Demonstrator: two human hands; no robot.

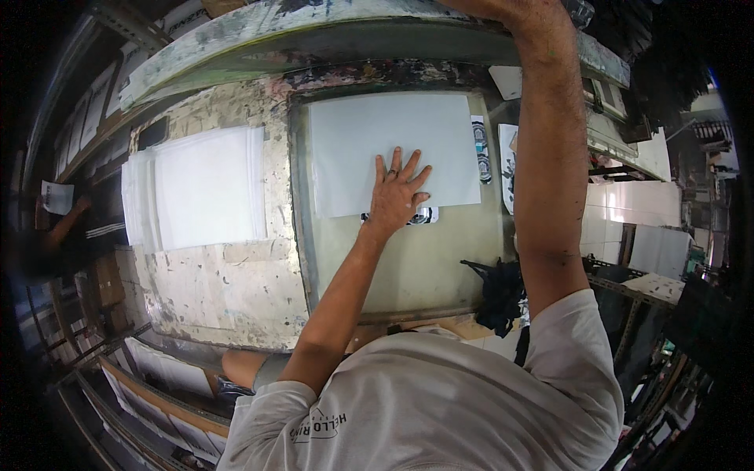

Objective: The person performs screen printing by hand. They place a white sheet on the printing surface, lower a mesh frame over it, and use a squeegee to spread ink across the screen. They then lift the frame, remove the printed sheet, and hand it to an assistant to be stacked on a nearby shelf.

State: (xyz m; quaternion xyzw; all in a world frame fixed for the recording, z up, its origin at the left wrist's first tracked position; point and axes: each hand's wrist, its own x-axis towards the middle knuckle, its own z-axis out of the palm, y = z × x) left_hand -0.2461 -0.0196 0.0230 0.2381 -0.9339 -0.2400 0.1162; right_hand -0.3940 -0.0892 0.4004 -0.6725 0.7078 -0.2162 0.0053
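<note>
Grey shirt nearest; right of the stack, the sheet lies under the left hand, spread flat: even pressure should prevent slipping. Right hand, beyond the stack: I can't tell its grip.

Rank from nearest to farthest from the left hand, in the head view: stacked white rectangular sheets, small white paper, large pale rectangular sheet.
1. Large pale rectangular sheet: directly under the left hand.
2. Stacked white rectangular sheets: to the hand's left.
3. Small white paper: far left.

Frame across far side, near board open
</note>
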